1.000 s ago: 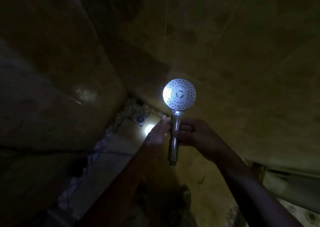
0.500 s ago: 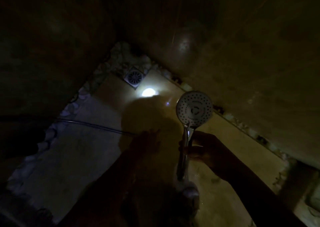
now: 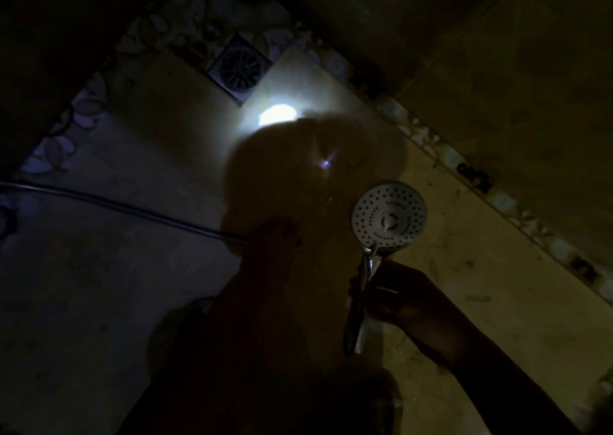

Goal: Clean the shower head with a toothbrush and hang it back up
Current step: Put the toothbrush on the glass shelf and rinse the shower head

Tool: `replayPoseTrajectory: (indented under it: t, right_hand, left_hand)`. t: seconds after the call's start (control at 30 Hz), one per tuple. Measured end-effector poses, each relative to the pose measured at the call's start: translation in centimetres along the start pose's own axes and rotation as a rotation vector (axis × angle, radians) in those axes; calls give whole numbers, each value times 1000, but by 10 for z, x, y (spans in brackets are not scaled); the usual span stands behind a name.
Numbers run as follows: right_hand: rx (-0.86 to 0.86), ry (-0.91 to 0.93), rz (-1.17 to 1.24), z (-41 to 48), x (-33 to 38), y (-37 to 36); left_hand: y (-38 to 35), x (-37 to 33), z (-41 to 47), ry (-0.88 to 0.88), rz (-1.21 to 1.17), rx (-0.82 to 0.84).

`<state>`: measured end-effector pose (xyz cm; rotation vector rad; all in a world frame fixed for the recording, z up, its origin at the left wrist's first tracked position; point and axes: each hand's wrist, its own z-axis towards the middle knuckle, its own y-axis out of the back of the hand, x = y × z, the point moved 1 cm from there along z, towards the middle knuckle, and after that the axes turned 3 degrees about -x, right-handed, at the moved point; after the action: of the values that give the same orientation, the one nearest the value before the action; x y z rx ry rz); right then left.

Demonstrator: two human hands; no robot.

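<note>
The round chrome shower head [image 3: 389,217] faces up towards me, its nozzle plate lit, above the shower floor. My right hand [image 3: 409,298] grips its chrome handle [image 3: 360,312] from the right. My left hand [image 3: 272,245] is a dark shape reaching down to the left of the head, apart from it, with its fingertips near the end of the metal hose [image 3: 116,204]. It is too dark to tell whether the left hand holds anything. No toothbrush can be made out.
A square floor drain [image 3: 240,66] sits in the far corner, with a bright light spot [image 3: 277,114] just below it. A pebble border [image 3: 464,169] runs along the tiled walls. The hose lies across the floor from the left edge.
The view has tilted down from the wall to the floor. The shower head has come lower and to the right, and my left hand has left the handle and dropped towards the floor.
</note>
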<state>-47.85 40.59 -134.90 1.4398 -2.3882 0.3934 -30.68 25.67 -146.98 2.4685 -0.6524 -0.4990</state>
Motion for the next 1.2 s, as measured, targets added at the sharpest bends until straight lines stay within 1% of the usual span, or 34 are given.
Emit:
replayPoseTrajectory:
  t: [0.07,0.13,0.2,0.27,0.33,0.4,0.47,0.57,0.67,0.73,0.83,0.9,1.0,1.07,1.1,1.2]
  right_hand:
    - [-3,-12,0,-7,8,-3]
    - [-8,-29,17,-22,26,-9]
    - [-8,-35,24,-40,48,-16]
    - [14,-17,30,-69,75,-24]
    - [14,21,50,-118,122,-37]
    - [14,63,67,-134,137,-43]
    - [23,73,82,-150,155,-48]
    - [30,110,129,-209,204,-66]
    - [32,211,109,-265,255,-92]
    - [35,294,93,-300,284,-110]
    - [96,363,38,-357,324,-141]
    - [98,395,20,-387,343,-157]
    - [76,428,-1,-433,369,-189]
    - [110,432,-6,-460,382,-207]
    - [129,438,-4,-475,389,-216]
    - [133,467,-6,-509,406,-239]
  left_hand:
    - [8,4,-7,22,-55,39]
    - [23,5,-25,-11,-128,26]
    - [49,6,-48,-23,-141,5]
    - [81,6,-74,-23,-239,-96]
    - [137,7,-120,6,-328,-190]
    - [159,9,-141,51,-387,-239]
    - [188,15,-163,92,-422,-330]
    - [261,30,-239,168,-473,-460]
    - [328,49,-317,217,-548,-622]
    - [366,60,-364,240,-529,-713]
    - [417,78,-437,254,-587,-769]
    - [441,87,-484,282,-626,-876]
    - [469,97,-554,227,-786,-1045]
    - [486,104,-589,169,-853,-1085]
    - [494,108,-607,147,-871,-1108]
    - [517,121,-645,115,-877,-1247]
